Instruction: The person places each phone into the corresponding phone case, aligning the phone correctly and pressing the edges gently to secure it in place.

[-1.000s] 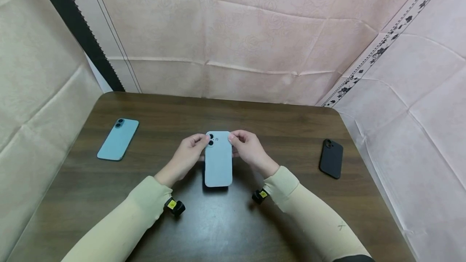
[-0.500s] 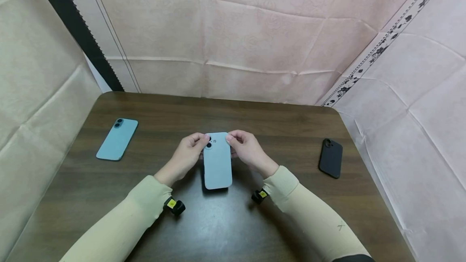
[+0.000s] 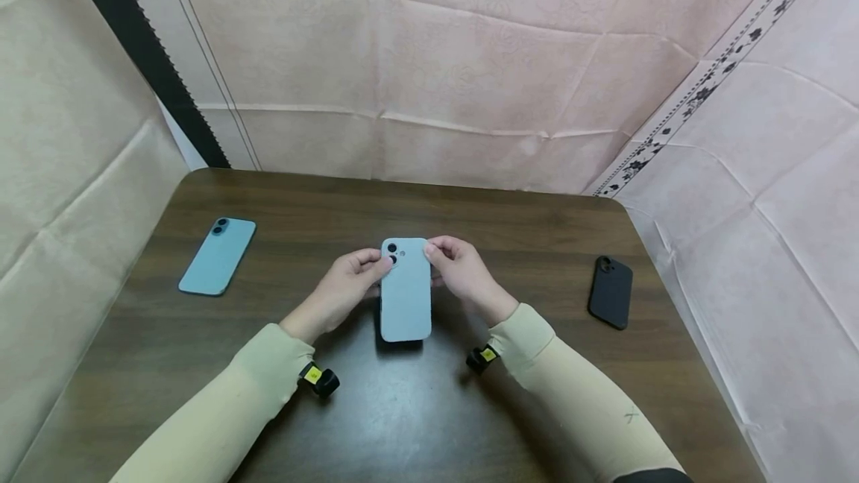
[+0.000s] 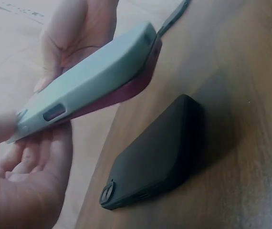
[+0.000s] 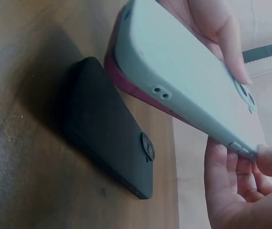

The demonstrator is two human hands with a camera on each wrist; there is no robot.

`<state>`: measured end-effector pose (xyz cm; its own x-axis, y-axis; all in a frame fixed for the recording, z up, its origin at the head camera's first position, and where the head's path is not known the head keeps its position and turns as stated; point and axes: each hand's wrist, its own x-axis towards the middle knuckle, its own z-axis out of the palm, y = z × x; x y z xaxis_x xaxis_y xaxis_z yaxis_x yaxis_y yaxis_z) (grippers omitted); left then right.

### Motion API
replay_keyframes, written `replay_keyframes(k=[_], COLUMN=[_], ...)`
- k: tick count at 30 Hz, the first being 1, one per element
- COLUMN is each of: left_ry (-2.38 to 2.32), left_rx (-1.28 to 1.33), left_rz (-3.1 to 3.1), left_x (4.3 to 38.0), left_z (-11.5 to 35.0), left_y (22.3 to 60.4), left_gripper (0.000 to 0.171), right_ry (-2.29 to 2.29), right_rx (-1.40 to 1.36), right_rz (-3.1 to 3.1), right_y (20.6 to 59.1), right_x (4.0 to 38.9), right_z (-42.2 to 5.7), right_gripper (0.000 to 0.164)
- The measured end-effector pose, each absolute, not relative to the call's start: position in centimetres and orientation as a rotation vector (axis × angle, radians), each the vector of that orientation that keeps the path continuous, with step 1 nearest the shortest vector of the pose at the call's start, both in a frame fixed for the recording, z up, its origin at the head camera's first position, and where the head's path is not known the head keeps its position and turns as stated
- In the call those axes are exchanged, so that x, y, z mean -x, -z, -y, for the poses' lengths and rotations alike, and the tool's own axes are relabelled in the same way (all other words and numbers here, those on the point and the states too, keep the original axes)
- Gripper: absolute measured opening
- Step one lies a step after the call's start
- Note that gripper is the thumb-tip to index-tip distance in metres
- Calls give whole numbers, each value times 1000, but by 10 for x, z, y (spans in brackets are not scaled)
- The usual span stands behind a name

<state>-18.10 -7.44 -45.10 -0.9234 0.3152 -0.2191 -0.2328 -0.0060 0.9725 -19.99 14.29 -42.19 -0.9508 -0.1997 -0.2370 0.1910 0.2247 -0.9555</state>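
A light blue phone case with camera openings is held up over the middle of the table. A magenta phone shows beneath it, with a gap between the two at the lower end. My left hand pinches the upper left edge, its thumb beside the camera openings. At the upper right corner, my right hand pinches the same case, fingers curled behind. Under it on the table lies a black phone in a case, mostly hidden in the head view.
Toward the left edge of the brown wooden table lies a light blue phone. A black phone lies near the right edge. Pale cloth hangs behind the table and along both sides.
The light blue case has shifted slightly up and right and stands straighter. My left thumb has slid a little lower, uncovering the upper camera opening. The phones on the table have not moved.
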Motion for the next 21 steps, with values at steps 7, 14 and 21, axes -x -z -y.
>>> replay_keyframes(k=[7, 14, 21], left_ry=[-1868, -1869, -1898], left_rx=[-136, -148, -91], left_rz=[-1947, -2006, -2028], left_x=[177, 175, 176], left_z=[72, 69, 68], left_y=[453, 457, 459], left_gripper=[32, 28, 27], right_ry=[1884, 1888, 1918], right_rx=[-93, -108, -101], right_rz=[-2173, -2172, -2124], right_y=[418, 417, 417], right_x=[205, 206, 204], right_z=[-147, -147, -147], right_gripper=[25, 23, 26])
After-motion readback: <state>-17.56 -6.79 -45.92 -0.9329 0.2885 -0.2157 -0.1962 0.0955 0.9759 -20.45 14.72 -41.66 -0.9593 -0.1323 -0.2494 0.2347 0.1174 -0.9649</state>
